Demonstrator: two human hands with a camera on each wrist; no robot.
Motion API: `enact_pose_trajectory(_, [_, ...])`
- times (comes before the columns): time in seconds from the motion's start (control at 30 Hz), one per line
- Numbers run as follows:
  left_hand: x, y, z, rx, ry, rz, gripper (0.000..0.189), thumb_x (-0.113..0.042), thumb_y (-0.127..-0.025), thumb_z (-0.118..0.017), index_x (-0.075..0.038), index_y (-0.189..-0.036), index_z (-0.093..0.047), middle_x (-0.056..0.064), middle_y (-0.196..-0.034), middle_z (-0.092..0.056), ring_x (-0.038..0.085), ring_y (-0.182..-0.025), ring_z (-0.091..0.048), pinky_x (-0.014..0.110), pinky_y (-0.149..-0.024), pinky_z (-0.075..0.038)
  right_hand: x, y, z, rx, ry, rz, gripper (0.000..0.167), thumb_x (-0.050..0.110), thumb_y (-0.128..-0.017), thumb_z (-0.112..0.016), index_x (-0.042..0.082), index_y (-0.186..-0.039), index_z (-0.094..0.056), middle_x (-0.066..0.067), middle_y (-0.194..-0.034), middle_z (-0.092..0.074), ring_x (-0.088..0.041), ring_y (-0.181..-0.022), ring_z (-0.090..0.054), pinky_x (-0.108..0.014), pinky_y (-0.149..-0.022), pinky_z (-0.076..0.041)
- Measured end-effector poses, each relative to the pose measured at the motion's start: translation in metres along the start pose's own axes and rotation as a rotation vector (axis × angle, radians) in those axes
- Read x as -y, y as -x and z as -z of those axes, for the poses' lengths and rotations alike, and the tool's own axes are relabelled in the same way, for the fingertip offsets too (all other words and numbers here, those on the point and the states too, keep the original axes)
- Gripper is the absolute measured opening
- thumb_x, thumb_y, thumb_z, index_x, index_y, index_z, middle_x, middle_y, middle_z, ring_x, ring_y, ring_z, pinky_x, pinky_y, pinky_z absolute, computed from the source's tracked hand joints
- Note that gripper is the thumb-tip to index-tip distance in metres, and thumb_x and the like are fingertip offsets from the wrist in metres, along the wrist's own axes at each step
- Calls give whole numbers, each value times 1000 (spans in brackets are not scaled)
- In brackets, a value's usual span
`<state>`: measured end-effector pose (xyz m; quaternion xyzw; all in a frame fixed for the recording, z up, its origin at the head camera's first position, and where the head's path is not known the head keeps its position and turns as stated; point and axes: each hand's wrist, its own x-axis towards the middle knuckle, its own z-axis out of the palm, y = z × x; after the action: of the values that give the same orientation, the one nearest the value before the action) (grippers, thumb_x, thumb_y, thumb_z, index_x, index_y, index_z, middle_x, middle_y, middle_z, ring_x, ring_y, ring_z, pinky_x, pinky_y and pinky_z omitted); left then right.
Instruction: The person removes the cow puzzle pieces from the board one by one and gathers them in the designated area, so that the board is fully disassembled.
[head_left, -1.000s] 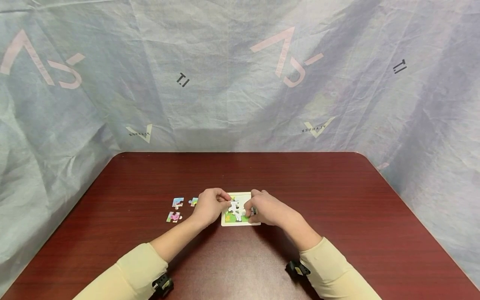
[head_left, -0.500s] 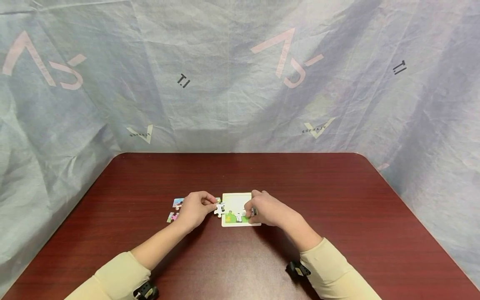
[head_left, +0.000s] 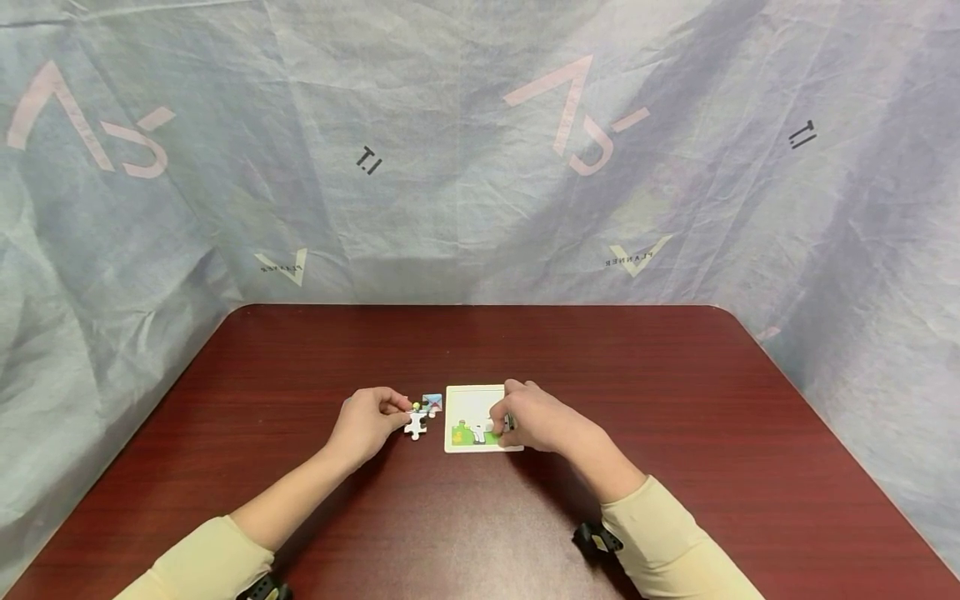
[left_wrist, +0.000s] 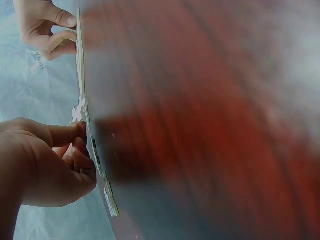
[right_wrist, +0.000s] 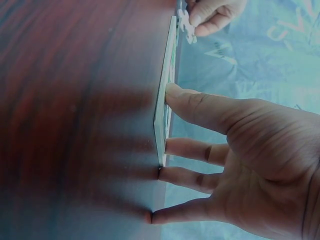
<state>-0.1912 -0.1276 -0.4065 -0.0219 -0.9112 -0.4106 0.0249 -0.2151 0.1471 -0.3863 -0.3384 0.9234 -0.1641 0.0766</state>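
My left hand (head_left: 363,429) pinches a white jigsaw piece (head_left: 416,425) between thumb and fingers, left of the puzzle tray (head_left: 480,396). Behind it, a blue jigsaw piece (head_left: 432,402) lies near the tray's left edge. My right hand (head_left: 543,419) rests on the tray's right side. In the right wrist view, its thumb (right_wrist: 182,97) presses on the tray, and its fairly straight fingers (right_wrist: 192,150) touch the tray and the table. White and green picture parts show along the tray's lower half; the right hand covers its right side.
The dark red table (head_left: 480,517) reaches to a grey fabric backdrop (head_left: 480,167) behind and at both sides. In the left wrist view, another piece (left_wrist: 111,197) lies flat beside my left hand; the head view hides it.
My left hand has moved left off the tray, taking the white piece with it. The blue piece has come into sight; the left-hand pieces are now hidden. My right hand has stayed put.
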Motion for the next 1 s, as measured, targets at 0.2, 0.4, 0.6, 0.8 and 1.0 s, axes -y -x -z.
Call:
enact_pose_trajectory(0.2, [7, 4, 7, 7, -28, 5, 6, -4, -87, -77, -8, -89, -74, -4, -75, -68, 11, -71, -60, 32, -69, -47, 0, 0, 0, 6, -4, -3, 23, 11, -82, -85, 23, -74, -67, 1, -92, -50, -21, -87, -47, -34, -73, -45])
enact_pose_trajectory(0.4, [12, 8, 15, 17, -47, -7, 6, -3, -88, -76, -7, -91, -73, -2, -76, -67, 13, -71, -59, 33, -68, -47, -1, 1, 1, 7, -9, 5, 23, 10, -83, -84, 22, -75, -67, 1, -92, -50, -22, -88, -46, -34, -73, -45])
enact_pose_trajectory(0.6, [15, 12, 18, 17, -93, -32, 6, -1, -89, -74, -6, -92, -71, -1, -78, -66, 14, -74, -59, 36, -71, -49, -2, 1, 1, 8, -12, 10, 22, 9, -83, -84, 22, -75, -67, 1, -92, -50, -22, -88, -47, -34, -73, -45])
enact_pose_trajectory(0.8, [15, 14, 20, 19, -137, -53, 7, 0, -89, -73, -6, -90, -71, -1, -76, -64, 14, -71, -58, 36, -71, -48, -1, 1, 1, 5, -12, 11, 22, 9, -83, -84, 22, -75, -67, 0, -92, -50, -22, -87, -46, -34, -73, -45])
enact_pose_trajectory(1.0, [15, 14, 21, 42, -150, -31, 7, 1, -88, -73, -5, -89, -71, -1, -74, -59, 14, -68, -52, 34, -69, -45, -2, 1, -1, 5, -9, 6, 22, 10, -83, -84, 23, -75, -67, 1, -94, -49, -22, -88, -47, -35, -74, -46])
